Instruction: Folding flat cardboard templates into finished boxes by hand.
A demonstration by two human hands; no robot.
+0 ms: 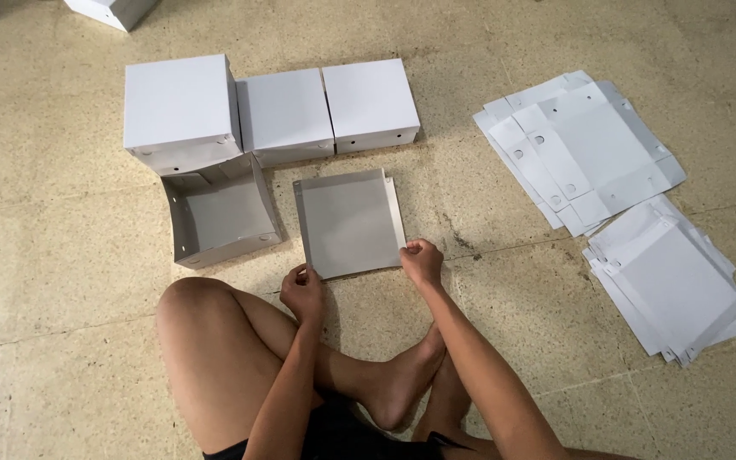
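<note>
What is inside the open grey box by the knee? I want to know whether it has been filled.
The open box shows only its bare grey floor and walls with small holes. Its near wall hides a thin strip of floor behind it, so that part cannot be checked.

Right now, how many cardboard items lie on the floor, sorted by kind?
Closed white boxes: 4, counting the one cut off at the top edge
Open box tray: 1
Flat sheet pinched by left hand and right hand: 1
Stacks of flat blanks: 2
Total: 8
</note>
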